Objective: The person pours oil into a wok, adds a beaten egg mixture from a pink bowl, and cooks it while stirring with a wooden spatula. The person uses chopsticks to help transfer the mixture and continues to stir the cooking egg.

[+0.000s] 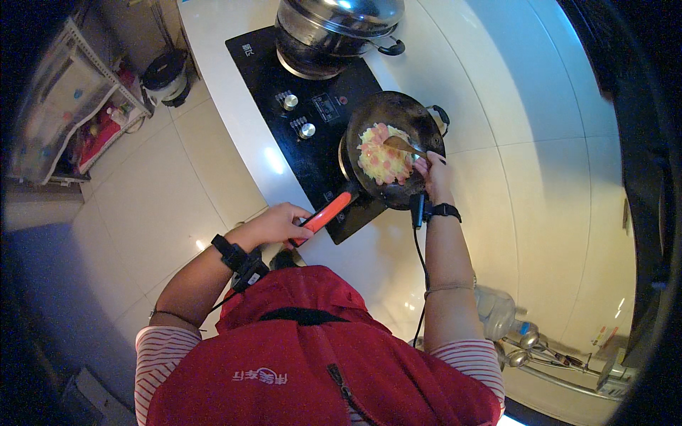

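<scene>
My left hand (282,224) grips the red handle (331,211) of a dark wok (399,109), which stands on the near burner of a black gas cooktop (314,170). In my right hand (436,173) is a wooden spatula (403,145), its blade resting on the food. That food (384,160) is a heap of pale yellow shreds mixed with round pink slices, apparently sausage. It lies in the lower left part of the wok. A small loop handle (441,118) sticks out on the wok's far side.
A large lidded steel pot (333,40) stands on the other burner. Two control knobs (306,130) sit left of the wok. A tiled wall (479,186) rises on the right, with a clear plastic bottle (495,314) and ladles on a rail (559,378). A bin (168,80) and shelf (101,128) stand at left.
</scene>
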Tool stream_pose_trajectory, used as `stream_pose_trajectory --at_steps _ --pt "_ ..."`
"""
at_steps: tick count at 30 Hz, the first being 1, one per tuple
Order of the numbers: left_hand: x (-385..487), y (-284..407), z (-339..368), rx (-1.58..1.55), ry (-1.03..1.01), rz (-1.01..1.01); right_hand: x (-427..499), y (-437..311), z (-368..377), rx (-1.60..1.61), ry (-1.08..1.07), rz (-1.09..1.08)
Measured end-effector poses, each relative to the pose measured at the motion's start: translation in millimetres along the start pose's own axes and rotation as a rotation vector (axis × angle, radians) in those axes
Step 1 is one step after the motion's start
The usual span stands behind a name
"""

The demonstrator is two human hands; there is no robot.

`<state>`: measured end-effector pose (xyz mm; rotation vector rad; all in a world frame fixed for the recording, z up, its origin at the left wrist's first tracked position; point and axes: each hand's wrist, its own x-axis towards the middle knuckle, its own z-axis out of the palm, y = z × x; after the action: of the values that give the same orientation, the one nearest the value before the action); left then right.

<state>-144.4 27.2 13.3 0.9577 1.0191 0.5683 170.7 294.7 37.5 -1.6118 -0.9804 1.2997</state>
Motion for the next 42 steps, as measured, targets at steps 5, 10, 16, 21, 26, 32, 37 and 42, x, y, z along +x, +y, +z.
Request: stream_pose_trajectory --at_steps 5,10,16,21,26,32,37,42 --pt "1.0 -1.2 0.2 0.026 -0.002 -0.012 5.8 4.6 3.8 -0.065 -0.053 -0.057" --pt "2.0 -0.1 -0.2 0.035 -0.02 -0.016 1.2 16.9 19.1 -0.168 -0.073 -0.149" --pt "1.7 -0.2 -1.3 0.034 -0.019 -0.014 -12.4 3.8 17.7 0.077 -0.045 -0.114" --pt "2.5 -0.2 -0.9 0.005 -0.041 -0.047 -13.4 7.9 21.7 -0.08 -0.044 -0.11" --pt "0.5 3.7 -0.9 0.011 -0.027 -0.033 -9.0 14.9 25.8 -0.064 -0.046 -0.119" --pt "0.0 6.2 -0.6 0.049 -0.016 -0.031 -4.9 12.1 13.2 -0.085 -0.045 -0.084" --pt "-0.3 5.7 1.2 0.056 -0.009 -0.023 -2.7 20.7 1.9 -0.041 -0.044 -0.074" --pt "1.2 2.5 0.4 0.025 -0.015 -0.021 -9.6 5.8 -17.5 0.038 -0.033 -0.061"
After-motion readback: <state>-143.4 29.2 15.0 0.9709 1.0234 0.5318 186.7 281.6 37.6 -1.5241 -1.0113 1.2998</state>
